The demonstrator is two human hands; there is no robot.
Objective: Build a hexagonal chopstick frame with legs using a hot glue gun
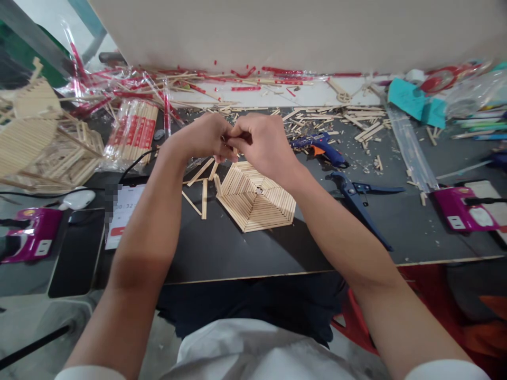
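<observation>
My left hand (206,135) and my right hand (264,143) meet above the far edge of a polygonal panel of glued wooden sticks (265,211). Both are closed, fingertips pinched together; whatever lies between them is too small to make out. The panel rests flat on the dark table, its sticks laid in rings around a small central hole. Loose wooden sticks (204,199) lie just left of it. Beyond my right wrist is a blue glue gun (322,148) with an orange trigger, and nearer me a dark blue cutter (356,198) with its handles spread.
Wrapped stick bundles (132,129) and a larger stick structure (35,137) stand at the left. A phone (77,253), a lit screen (124,208) and a purple power socket (37,232) lie near left. Another purple socket (459,208) sits right. Stick scraps (356,119) litter the back.
</observation>
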